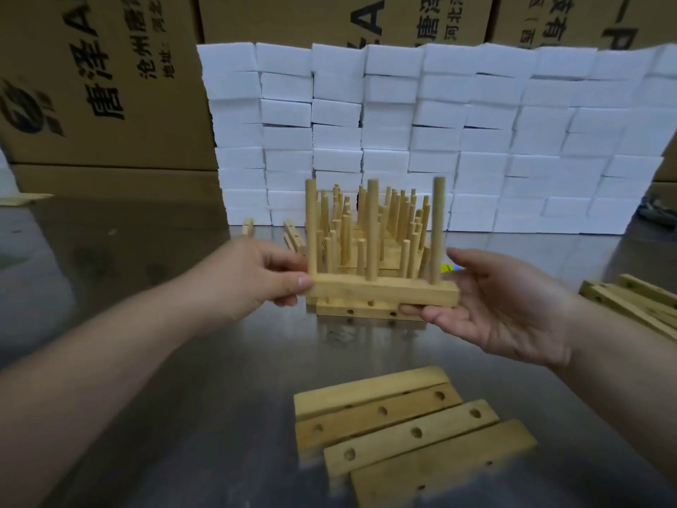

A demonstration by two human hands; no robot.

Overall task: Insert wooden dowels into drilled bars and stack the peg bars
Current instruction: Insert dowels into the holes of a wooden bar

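Brown cardboard cartons (pixel 102 78) with printed characters line the back of the room, their tops cut off from where I stand. In front of them rises a wall of white foam blocks (pixel 421 133). All of it sits on a dull, reflective metal table (pixel 154 346).

Just above the table's middle the person holds a peg bar (pixel 381 293), level, with three dowels (pixel 373 229) standing upright in it. The left hand (pixel 252 276) pinches the bar's left end, the thumb pressed on the near face and the other fingers curled behind, where I can't see their tips. The right hand (pixel 502 306) lies palm up at the right end. Its fingers are straight and close together and reach under the bar, and the thumb is raised loosely beside the end. Whether the thumb touches the wood I can't tell.

Directly behind and below the bar is the stack of peg bars (pixel 366 221), a thicket of dowels mostly hidden by the bar in front. How many layers it has is hard to make out. Only the lowest bar's side holes show under the held one.

Nearer me lie drilled bars (pixel 403 427) side by side, blurred, the nearest cut off at the bottom. More bars (pixel 633 298) run off the right edge. A couple of small wooden pieces (pixel 249 227) lie at the foot of the foam. A yellow-and-blue scrap (pixel 450 267) peeks out past the right thumb, too hidden to name.
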